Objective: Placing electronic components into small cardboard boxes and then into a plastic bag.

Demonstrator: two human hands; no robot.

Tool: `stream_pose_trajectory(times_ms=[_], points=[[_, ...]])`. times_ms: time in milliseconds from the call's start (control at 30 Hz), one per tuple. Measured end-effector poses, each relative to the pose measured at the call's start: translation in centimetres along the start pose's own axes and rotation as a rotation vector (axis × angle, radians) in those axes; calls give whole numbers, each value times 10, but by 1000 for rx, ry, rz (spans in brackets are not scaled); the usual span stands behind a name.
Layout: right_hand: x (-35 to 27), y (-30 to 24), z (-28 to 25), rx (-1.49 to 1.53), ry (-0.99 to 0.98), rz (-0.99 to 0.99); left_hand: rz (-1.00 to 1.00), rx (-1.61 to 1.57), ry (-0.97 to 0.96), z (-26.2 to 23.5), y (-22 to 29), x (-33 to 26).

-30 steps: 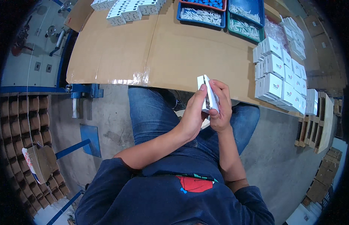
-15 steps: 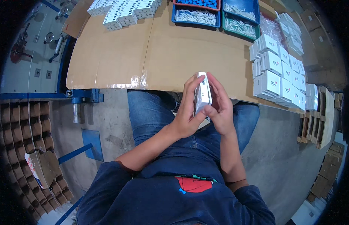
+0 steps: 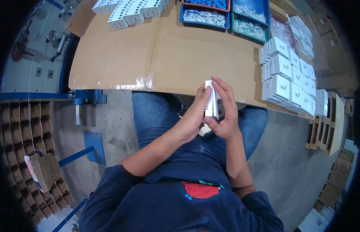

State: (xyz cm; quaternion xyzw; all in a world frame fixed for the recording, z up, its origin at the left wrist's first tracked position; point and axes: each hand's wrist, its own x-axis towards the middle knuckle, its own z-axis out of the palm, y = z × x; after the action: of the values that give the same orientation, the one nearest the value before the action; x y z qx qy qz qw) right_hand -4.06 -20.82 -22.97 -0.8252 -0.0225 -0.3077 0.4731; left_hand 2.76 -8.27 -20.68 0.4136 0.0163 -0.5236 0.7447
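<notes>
Between my two hands, over my lap at the table's front edge, a small white box (image 3: 210,109) stands on edge with a narrow side facing up. My left hand (image 3: 196,115) presses along its left face, the thumb near its far end. On the other side my right hand (image 3: 227,112) closes round it, with fingers along the right face and the thumb at the near end. A dark gap runs lengthwise along the box's upper side. Most of its broad faces are hidden by my palms and fingers.
Cardboard covers the table (image 3: 187,58). Stacked white boxes (image 3: 282,85) stand at its right edge. Blue trays (image 3: 205,25) and a green tray (image 3: 249,33) of small white parts sit at the back, beside blue pieces (image 3: 211,4). More white boxes (image 3: 126,17) are at the back left.
The box has turned more upright in my hands, so its narrow side now faces up. My left hand has shifted slightly right and its thumb lies lower along the box.
</notes>
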Motion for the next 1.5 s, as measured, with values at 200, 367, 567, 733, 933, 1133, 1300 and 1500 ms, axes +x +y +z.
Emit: stream_pose_trajectory(times_ms=[200,367,567,733,933,1133,1300,1500], points=[[-4,-1,4,78,5,86,24,-21,-35,6,0,-7],[-8,2,7,22,26,17,50,-51,-8,6,-8,-8],[-9,2,8,-8,37,12,98,-42,-2,9,-10,-8],[-9,3,7,-6,24,-6,134,-7,6,10,-9,-9],[-3,4,7,40,-1,-4,360,136,58,7,-16,3],[-1,-7,5,209,-17,244,599,379,44,-8,-1,1],[-4,-7,10,295,-103,347,609,417,-18,-15,-6,5],[-9,-1,8,319,-139,321,616,384,-80,-23,-3,10]])
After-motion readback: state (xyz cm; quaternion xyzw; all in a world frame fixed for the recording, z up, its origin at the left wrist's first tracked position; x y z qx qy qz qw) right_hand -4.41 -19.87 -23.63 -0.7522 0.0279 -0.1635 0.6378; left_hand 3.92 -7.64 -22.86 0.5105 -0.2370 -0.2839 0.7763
